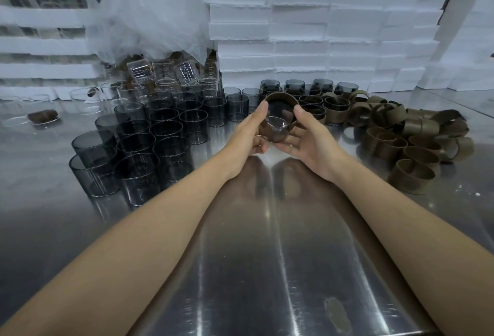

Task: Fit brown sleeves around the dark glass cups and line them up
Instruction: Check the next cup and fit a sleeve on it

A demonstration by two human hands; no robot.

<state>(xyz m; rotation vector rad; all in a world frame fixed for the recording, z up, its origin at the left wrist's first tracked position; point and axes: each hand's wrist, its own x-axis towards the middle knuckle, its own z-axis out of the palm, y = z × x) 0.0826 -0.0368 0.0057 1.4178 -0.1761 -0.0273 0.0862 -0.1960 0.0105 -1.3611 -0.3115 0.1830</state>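
Observation:
Above the middle of the steel table [267,255] both hands hold one dark glass cup [275,128], tilted with its base toward me. A brown sleeve [282,99] sits around its far end. My left hand [248,135] grips the cup's left side, thumb along the sleeve. My right hand [307,137] grips the right side, thumb on the sleeve's rim. Bare dark cups [139,145] stand crowded at the left. Sleeved cups [320,107] stand in rows behind the hands. Loose brown sleeves [406,135] are heaped at the right.
White foam blocks [320,28] are stacked along the back and right. Bubble wrap [149,14] hangs over clear glass cups [160,76] at the back left. A brown piece [42,116] lies at the far left.

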